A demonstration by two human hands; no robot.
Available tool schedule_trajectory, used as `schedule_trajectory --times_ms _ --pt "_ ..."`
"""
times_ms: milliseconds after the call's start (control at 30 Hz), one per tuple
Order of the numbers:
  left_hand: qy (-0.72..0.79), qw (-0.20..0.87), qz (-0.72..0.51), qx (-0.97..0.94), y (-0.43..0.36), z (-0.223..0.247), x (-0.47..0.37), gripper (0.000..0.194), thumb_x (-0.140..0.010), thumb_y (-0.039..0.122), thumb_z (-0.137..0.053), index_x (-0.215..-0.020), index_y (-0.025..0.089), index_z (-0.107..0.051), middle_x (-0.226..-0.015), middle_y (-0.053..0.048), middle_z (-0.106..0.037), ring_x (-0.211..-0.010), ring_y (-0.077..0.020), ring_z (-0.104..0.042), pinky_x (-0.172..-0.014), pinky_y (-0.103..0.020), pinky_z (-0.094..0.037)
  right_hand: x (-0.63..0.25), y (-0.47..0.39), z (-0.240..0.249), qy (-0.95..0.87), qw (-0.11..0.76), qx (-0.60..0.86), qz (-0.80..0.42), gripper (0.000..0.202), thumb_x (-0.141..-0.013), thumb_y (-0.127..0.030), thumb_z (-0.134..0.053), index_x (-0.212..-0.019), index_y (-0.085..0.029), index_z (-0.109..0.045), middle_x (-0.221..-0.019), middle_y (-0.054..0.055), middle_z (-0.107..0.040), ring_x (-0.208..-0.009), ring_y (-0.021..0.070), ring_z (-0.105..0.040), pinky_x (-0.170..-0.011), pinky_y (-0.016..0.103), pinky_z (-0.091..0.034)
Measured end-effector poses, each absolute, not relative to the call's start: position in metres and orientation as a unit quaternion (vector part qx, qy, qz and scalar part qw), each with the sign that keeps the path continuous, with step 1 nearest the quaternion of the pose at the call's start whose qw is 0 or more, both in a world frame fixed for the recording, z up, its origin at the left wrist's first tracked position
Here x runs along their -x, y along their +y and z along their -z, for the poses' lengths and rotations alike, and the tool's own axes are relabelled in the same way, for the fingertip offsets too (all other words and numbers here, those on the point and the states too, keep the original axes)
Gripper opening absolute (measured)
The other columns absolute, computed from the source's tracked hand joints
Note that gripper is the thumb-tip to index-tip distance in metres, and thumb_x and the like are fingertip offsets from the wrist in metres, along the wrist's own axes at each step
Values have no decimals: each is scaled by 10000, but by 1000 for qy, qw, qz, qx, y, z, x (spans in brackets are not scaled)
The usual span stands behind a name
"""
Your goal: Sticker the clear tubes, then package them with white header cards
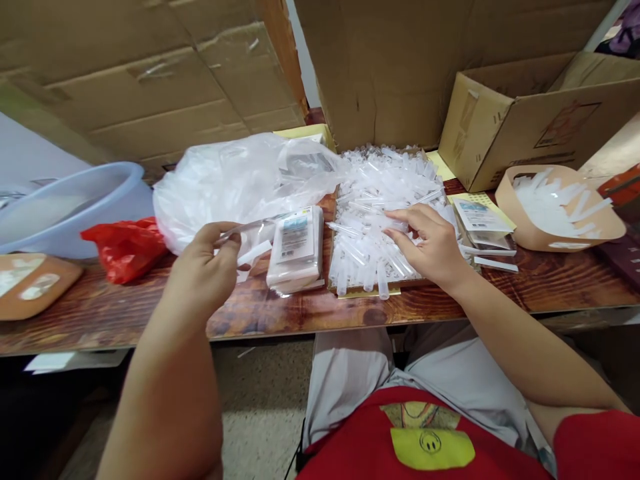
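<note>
My left hand (207,260) pinches a clear plastic bag (257,233) by its edge, and a white strip shows at the bag's lower side. Just right of it lies a stack of clear bags with printed labels (296,247). My right hand (430,243) reaches over a wide pile of translucent plastic tubes (367,250) in a shallow cardboard tray. Its thumb and forefinger are curled around a tube (383,223) at the top of the pile, partly lost among the others.
A large white plastic bag (220,180) and a red bag (127,250) lie left, near a blue basin (100,210). At right stand a beige bowl (520,220) of white strips, a labelled packet (483,217) and an open cardboard box (545,127). Tall cardboard (375,73) rises behind.
</note>
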State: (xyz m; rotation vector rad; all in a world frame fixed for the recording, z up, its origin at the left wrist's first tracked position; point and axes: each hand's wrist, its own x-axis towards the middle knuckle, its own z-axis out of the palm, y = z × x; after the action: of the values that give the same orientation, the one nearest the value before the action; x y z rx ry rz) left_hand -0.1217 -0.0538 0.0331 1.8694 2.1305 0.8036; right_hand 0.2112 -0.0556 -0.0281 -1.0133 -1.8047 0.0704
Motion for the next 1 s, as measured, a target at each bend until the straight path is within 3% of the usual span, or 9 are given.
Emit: schedule_trajectory --times_ms 133,233,300,500,633,833,933,1000 --pt "755 99 -314 -568 -69 -41 101 295 -984 362 -500 -1229 246 -619 -831 2 -713 -674 -185 -674 -655 -315 -450 -201 -72 4 -752 555 352 43 192 -982 -236 -617 -1141 -267 -722 -965 49 -747 -911 219 -680 -847 417 -544" --pt "708 82 -393 -581 -79 -39 71 251 -955 351 -546 -1137 233 -672 -813 -3 -738 -771 -197 -712 -695 -311 -494 -193 -91 -16 -735 596 298 122 277 -976 -208 -606 -1215 -314 -695 -999 26 -744 -905 213 -684 -848 414 -555" --pt "644 129 -459 -599 -85 -36 50 256 -927 319 -563 -1136 231 -682 -810 -2 -748 -756 -185 -726 -671 -289 -527 -190 -104 -27 -733 605 259 172 308 -957 -190 -611 -1219 -329 -693 -1042 16 -748 -919 215 -684 -845 400 -572" --pt "510 274 -548 -603 -89 -36 1 229 -742 176 -655 -960 197 -723 -850 -12 -753 -713 -137 -677 -606 -218 -521 -206 -118 -30 -818 509 221 152 355 -978 -183 -562 -1271 -354 -669 -1168 -10 -755 -1026 212 -675 -840 389 -608" --pt "462 432 -567 -528 -87 -32 -15 273 -697 159 -633 -957 188 -714 -683 22 -662 -532 -89 -559 -505 -195 -475 -228 -122 -20 -849 465 217 124 412 -994 -173 -565 -1381 -304 -622 -1155 41 -756 -1054 237 -653 -865 431 -598" --pt "355 560 -564 -492 -102 -17 -51 214 -807 199 -653 -1009 240 -593 -744 47 -632 -586 -84 -607 -611 -224 -561 -237 -135 -25 -867 375 293 150 357 -1019 -148 -488 -1339 -217 -630 -1130 110 -726 -1043 265 -609 -897 474 -570" --pt "324 583 -558 -494 -108 -12 -67 260 -850 224 -672 -1072 268 -543 -684 75 -595 -552 -84 -589 -582 -214 -533 -241 -137 -27 -850 382 327 157 318 -994 -106 -509 -1263 -190 -655 -1122 125 -698 -1034 262 -605 -921 469 -558" --pt "321 589 -557 -489 -109 -11 -73 276 -860 227 -678 -1089 276 -531 -643 89 -570 -513 -82 -561 -544 -207 -503 -250 -139 -28 -846 386 345 126 333 -974 -173 -595 -1300 -220 -643 -1223 123 -661 -1110 277 -610 -984 494 -545"
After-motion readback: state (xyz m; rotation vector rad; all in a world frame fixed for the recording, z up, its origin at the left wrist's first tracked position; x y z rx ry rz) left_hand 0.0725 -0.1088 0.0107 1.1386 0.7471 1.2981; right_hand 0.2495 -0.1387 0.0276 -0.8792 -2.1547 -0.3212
